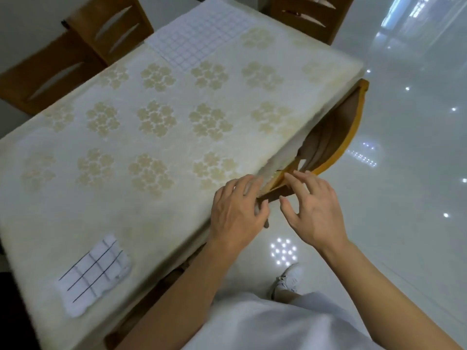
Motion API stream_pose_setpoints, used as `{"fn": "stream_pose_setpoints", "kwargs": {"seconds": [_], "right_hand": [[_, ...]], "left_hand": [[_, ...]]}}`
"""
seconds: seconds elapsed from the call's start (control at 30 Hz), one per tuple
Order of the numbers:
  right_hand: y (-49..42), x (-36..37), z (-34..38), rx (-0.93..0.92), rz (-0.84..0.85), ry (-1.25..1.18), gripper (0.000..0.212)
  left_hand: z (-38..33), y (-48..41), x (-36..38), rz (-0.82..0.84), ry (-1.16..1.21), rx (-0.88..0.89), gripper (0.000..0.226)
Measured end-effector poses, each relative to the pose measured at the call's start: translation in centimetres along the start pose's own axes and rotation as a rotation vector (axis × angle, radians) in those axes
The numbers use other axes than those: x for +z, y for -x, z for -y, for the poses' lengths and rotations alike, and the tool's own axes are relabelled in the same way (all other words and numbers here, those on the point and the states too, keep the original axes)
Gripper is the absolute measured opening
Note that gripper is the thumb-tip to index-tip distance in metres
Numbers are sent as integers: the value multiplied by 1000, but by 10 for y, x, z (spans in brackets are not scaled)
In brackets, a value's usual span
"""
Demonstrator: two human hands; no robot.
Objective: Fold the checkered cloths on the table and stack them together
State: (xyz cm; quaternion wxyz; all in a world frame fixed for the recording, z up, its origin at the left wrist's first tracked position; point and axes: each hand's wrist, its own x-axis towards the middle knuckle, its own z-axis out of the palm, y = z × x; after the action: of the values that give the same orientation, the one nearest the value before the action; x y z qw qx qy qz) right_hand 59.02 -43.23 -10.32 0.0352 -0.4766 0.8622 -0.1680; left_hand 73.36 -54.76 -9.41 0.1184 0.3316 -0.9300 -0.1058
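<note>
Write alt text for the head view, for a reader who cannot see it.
The left hand rests on the table edge; the right hand hovers open over a wooden chair. A small checkered cloth lies nearby, a larger checkered cloth at the far end.

Our counter wears a flowered tablecloth; a small folded checkered cloth lies near us, a larger checkered cloth far.
</note>
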Motion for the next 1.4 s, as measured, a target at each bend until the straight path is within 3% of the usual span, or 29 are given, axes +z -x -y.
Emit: {"fn": "stream_pose_setpoints", "kwargs": {"seconds": [0.3, 0.5, 0.73, 1.17, 1.4], "right_hand": [[-21, -51, -146, 92, -43, 30, 54], [-33, -68, -201, 148, -25, 66, 57], [-65, -77, -262, 169, -32, 85, 56], [-208, -104, -399, 199, 6, 95, 55], [-284, -111, -443, 177, 31, 72, 56]], "left_hand": [[-116, -73, 48, 15, -15, 96, 48], [-164, -111, 67, -44, 24, 177, 37], [-200, -168, 95, -11, 11, 206, 43], [-290, -360, 161, 78, -13, 199, 52], [-304, -434, 175, 63, 13, 120, 49]]}}
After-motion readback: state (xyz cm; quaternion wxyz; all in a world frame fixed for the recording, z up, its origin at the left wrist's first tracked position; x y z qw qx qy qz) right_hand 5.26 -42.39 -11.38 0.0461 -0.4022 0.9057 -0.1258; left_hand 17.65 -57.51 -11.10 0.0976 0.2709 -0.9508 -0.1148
